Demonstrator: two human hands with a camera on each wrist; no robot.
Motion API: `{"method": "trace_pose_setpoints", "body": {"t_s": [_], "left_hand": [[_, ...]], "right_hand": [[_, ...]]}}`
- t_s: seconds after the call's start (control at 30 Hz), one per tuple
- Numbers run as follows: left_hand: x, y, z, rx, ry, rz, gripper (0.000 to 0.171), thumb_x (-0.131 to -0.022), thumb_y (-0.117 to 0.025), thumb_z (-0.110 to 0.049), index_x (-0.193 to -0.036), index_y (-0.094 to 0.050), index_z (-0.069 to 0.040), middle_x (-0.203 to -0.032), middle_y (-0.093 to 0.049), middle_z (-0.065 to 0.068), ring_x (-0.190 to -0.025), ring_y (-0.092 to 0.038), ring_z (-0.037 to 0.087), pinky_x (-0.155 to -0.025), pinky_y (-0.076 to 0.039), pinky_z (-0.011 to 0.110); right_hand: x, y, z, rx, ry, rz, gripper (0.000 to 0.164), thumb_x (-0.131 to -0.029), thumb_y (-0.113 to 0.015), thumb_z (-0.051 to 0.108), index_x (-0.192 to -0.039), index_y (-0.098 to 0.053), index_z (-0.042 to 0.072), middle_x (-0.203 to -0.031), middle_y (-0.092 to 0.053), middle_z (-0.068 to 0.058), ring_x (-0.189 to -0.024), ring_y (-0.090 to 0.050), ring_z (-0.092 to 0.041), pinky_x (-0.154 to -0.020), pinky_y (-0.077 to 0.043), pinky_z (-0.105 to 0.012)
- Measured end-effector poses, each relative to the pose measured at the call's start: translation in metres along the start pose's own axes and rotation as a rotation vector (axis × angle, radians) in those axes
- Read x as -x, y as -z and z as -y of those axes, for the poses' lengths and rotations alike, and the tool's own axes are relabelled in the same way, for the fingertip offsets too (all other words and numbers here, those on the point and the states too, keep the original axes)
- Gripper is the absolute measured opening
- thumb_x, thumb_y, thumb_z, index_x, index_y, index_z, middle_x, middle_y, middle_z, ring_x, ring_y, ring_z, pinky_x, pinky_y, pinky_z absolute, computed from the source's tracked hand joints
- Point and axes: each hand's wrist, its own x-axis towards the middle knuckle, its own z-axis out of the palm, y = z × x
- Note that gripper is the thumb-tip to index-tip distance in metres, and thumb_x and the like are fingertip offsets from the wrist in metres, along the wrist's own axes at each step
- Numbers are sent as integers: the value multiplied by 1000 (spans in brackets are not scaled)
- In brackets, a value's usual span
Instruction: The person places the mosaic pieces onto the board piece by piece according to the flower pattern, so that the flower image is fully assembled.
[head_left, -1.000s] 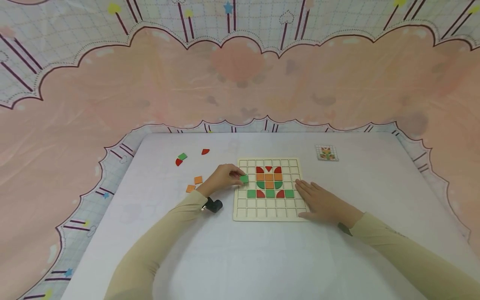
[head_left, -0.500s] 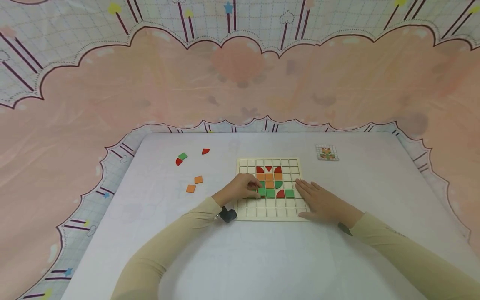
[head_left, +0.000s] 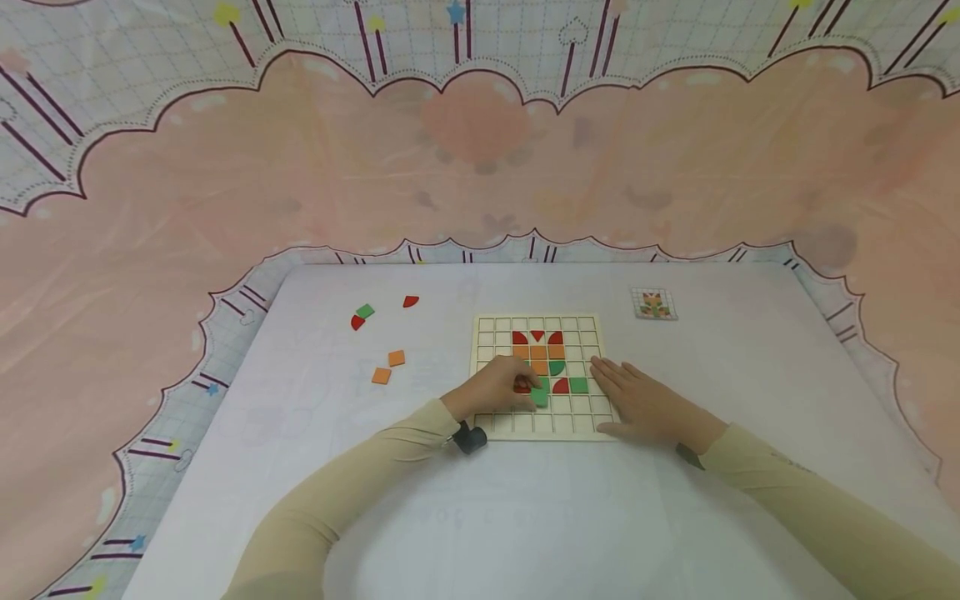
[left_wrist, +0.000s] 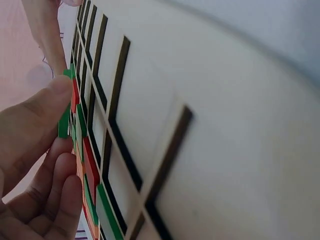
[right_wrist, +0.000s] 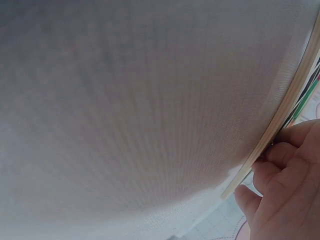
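My left hand (head_left: 497,388) pinches a green square tile (head_left: 539,397) between thumb and fingers, over the cell just below the green tile in the middle of the lower row. In the left wrist view the held tile (left_wrist: 64,122) stands close above the grid. The wooden grid board (head_left: 495,426) carries red, orange and green pieces in its middle; my left hand hides some of them. With fingers extended, my right hand (head_left: 648,407) rests on the board's right edge. In the right wrist view its fingers are at the wooden edge (right_wrist: 267,131).
Left of the board lie two orange squares (head_left: 396,358), a green tile (head_left: 364,311) and two red quarter-round pieces (head_left: 411,301). A small pattern card (head_left: 654,304) lies at the back right of the white table (head_left: 525,517).
My left hand has carried the green tile from the board's left edge rightward and toward me, to the middle column. My right hand has stayed in place.
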Motion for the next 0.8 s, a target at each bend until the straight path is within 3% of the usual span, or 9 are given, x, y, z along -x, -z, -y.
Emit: {"method": "trace_pose_setpoints", "body": {"t_s": [0.6,0.8], "left_hand": [[-2,-3,-4,-50,-50,-6,26,-73,-80,-14,-97,-72,-5,-89,-68,3,-76,-53,8,-69,-45,16],[-3,-3,-5,-46,-36,0,27,-73,-80,-14,-97,-72,-5,-89,-68,3,-76,-52,8,-68,-45,16]], "right_hand": [[-1,0,-2,2,1,3,88,-89,-51,56,-147,-21,-3,-156,-19,-17,-144,-20,-33,-115,-21,-50],[-1,0,-1,5,-1,8,88,-89,-50,56,-148,-20,-2,-156,-18,-17,-144,-20,-33,-115,-21,-50]]}}
